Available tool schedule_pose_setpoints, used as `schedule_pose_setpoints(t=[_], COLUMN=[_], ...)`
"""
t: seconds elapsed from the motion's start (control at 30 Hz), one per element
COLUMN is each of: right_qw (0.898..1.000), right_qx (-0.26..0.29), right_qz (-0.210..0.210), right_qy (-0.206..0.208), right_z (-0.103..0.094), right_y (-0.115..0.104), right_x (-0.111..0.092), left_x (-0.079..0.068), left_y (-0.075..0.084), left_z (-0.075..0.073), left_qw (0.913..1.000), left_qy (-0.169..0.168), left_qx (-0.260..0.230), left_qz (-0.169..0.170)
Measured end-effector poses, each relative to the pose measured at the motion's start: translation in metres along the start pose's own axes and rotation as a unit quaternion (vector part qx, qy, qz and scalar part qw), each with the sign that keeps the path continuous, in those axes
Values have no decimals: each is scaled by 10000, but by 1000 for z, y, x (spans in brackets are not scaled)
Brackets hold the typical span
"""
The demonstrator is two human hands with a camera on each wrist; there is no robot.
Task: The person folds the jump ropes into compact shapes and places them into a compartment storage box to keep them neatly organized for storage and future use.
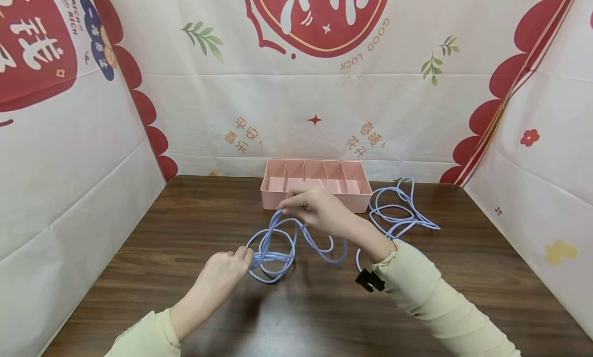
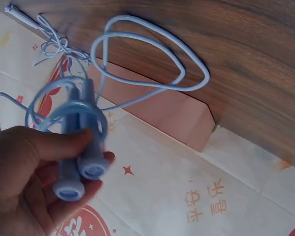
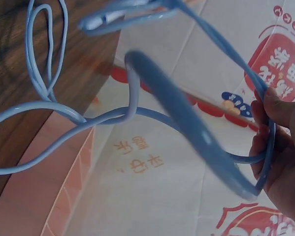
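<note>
Two blue jump rope handles [image 2: 90, 132] lie side by side in my left hand [image 1: 224, 272], gripped between thumb and fingers. Loops of the rope's blue cord [image 1: 289, 261] wrap round the handles and spread over the middle of the wooden table. My right hand [image 1: 319, 210], raised in front of the pink box, pinches a stretch of this cord between thumb and fingers. From that hand, cord strands [image 3: 226, 46] run back toward the handles, and a loop hangs below, as the right wrist view shows.
A pink box [image 1: 315, 197] with several compartments stands at the table's back edge. Right of it lies a second tangled blue rope [image 1: 403, 220], partly behind the right forearm. Printed cloth [image 1: 296, 94] walls in the table [image 1: 185, 233]. A black clip [image 1: 369, 280] sits at the right sleeve.
</note>
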State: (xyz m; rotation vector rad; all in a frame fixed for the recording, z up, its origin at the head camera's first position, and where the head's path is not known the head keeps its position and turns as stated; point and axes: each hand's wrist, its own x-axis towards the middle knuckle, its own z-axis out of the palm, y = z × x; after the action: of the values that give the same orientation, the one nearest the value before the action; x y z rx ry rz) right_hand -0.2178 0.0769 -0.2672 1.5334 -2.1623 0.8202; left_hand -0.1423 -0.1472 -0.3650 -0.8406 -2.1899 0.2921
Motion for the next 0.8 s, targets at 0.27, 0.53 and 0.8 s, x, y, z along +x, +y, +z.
schedule_pose_setpoints(t=[0.27, 0.53, 0.8], right_qw=[9972, 9934, 9766], right_qx=[666, 945, 1746], right_qz=[288, 255, 1009], right_qy=[158, 590, 744], right_z=[7, 23, 41], right_y=[19, 38, 49], right_x=[-1, -8, -20], left_x=[4, 9, 15], left_y=[6, 13, 8], left_z=[-4, -14, -19], left_qw=[9877, 9767, 9584], left_qy=[733, 1200, 2055], left_qx=[-1169, -1539, -1929], left_qz=[738, 895, 457])
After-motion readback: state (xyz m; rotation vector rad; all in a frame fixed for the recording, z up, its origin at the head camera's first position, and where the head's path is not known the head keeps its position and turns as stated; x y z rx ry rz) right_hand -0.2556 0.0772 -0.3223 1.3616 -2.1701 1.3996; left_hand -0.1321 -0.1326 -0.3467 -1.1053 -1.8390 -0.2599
